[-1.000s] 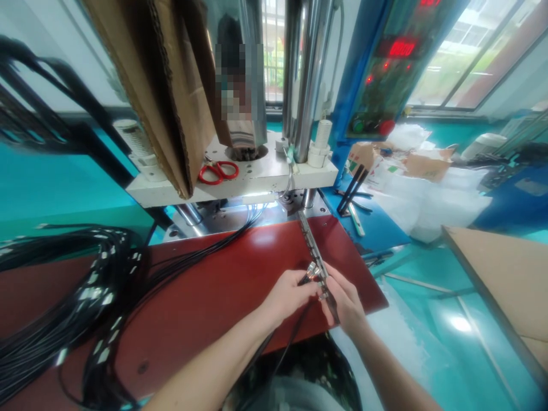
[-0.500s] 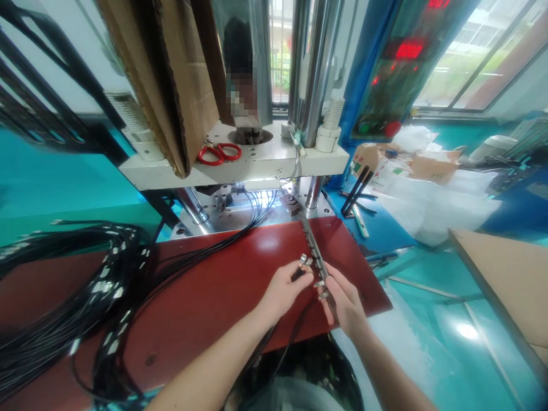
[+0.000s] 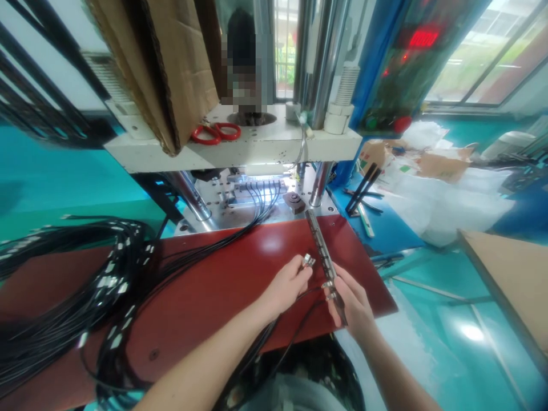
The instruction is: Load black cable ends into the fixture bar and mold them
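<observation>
Black cables point(image 3: 122, 274) lie bundled on the red board point(image 3: 201, 297). The left hand point(image 3: 285, 288) pinches silver connectors point(image 3: 308, 261) beside a slotted metal bar point(image 3: 318, 242) slanting over the board, its near end clasped in the right hand's point(image 3: 353, 299) curled fingers.

Right of lower centre, our right hand point(image 3: 354, 298) hides part of the metal strip point(image 3: 322, 246); the left edge crops our black cables point(image 3: 64, 311).

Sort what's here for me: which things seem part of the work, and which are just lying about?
Seemingly in use: notched metal bar (right hand), metal connectors (left hand), black cables, press.
Seemingly just lying about: red-handled scissors, corrugated cardboard, white bags.
</observation>
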`<state>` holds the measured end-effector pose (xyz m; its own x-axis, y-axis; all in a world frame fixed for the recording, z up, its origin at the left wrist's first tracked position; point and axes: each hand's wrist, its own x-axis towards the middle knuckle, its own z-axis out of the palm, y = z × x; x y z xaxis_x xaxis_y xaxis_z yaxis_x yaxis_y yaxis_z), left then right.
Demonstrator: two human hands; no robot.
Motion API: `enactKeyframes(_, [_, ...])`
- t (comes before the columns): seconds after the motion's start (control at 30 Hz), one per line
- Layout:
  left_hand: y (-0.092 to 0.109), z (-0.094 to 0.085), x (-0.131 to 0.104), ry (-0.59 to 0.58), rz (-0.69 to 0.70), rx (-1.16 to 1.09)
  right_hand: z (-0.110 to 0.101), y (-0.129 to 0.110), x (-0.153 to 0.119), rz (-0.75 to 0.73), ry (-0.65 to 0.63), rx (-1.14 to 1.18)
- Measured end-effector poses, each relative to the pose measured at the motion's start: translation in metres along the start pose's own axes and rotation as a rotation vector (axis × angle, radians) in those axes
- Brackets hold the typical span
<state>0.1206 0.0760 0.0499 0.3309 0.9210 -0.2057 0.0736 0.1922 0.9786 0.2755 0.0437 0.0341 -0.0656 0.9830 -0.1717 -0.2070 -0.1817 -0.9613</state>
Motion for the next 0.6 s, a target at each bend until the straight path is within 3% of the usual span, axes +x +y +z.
enactKeyframes(0.13, [0.0, 0.003, 0.003, 0.005, -0.003, 0.055, -0.001, 0.001, 0.001, -0.005, -0.012, -0.029])
enactKeyframes(0.33, [0.003, -0.001, 0.002, -0.126, -0.179, -0.112, -0.001, 0.001, 0.002, 0.005, -0.019, -0.032])
enactKeyframes(0.6, [-0.009, -0.003, 0.004, -0.133, -0.136, -0.188, -0.001, 0.001, 0.004, 0.012, -0.022, -0.044])
